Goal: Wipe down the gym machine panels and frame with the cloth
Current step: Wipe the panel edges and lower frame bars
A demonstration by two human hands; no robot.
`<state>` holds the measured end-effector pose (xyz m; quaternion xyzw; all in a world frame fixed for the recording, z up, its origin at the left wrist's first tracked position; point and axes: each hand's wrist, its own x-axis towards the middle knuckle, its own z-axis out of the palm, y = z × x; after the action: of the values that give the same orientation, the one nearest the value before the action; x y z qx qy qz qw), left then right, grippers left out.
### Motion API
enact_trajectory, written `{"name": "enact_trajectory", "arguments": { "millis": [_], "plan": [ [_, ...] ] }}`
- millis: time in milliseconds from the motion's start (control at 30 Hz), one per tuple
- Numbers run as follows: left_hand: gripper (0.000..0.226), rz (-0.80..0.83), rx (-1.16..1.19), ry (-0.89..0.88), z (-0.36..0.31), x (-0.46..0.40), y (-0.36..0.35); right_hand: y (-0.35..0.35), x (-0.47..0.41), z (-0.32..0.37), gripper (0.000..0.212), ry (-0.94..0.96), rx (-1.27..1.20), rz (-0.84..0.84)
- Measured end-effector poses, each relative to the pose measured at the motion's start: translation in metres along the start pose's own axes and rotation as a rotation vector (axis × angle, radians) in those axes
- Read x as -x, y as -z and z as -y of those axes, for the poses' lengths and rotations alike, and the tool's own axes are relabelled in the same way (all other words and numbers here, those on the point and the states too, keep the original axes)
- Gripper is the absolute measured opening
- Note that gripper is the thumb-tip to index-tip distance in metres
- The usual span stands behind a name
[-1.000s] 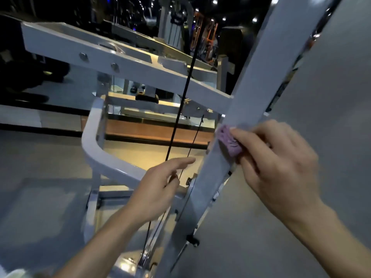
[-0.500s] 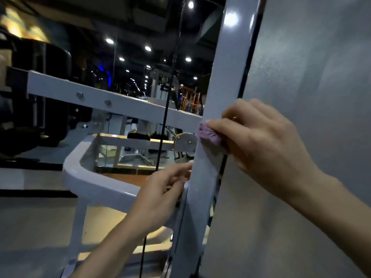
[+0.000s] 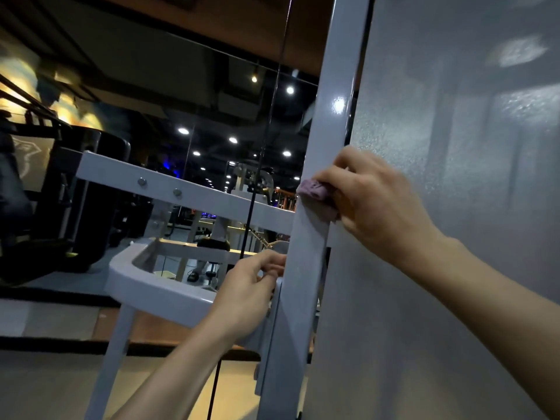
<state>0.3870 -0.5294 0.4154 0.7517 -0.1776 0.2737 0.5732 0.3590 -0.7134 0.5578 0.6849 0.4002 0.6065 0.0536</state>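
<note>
No text, label, brand or number can be read anywhere.

We have one view only, from the head. We look forward and slightly up, very close to the upright (image 3: 315, 244) and panel (image 3: 454, 207), both hands (image 3: 248, 295) near the lens; the dim gym lies beyond at left.

We press a purple cloth (image 3: 316, 194) against the white upright post (image 3: 306, 268) with our right hand (image 3: 375, 207), grey panel (image 3: 454, 268) just right of that grip; left hand (image 3: 245, 292) grips the curved rail (image 3: 157, 286) below-left.
</note>
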Motion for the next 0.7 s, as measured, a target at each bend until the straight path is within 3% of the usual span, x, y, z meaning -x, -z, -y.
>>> {"name": "enact_trajectory", "arguments": {
  "millis": [233, 333, 433, 567, 700],
  "plan": [
    [0.034, 0.011, -0.023, -0.012, -0.003, 0.003, 0.001, 0.000, 0.009, -0.002, 0.012, -0.045, 0.003, 0.022],
    [0.036, 0.027, -0.004, 0.000, -0.007, 0.003, 0.004, 0.008, 0.004, -0.005, 0.023, -0.019, 0.012, 0.044],
    [0.039, -0.018, -0.029, -0.006, -0.007, 0.005, 0.000, 0.012, -0.001, -0.005, 0.011, -0.095, 0.001, 0.059],
    [0.036, -0.047, -0.067, -0.007, -0.006, 0.007, -0.003, 0.015, -0.008, -0.003, 0.013, -0.149, 0.018, 0.085],
    [0.040, -0.050, -0.101, -0.028, -0.002, 0.012, -0.002, 0.026, -0.025, -0.009, 0.027, -0.150, 0.083, -0.076]
  ]
}}
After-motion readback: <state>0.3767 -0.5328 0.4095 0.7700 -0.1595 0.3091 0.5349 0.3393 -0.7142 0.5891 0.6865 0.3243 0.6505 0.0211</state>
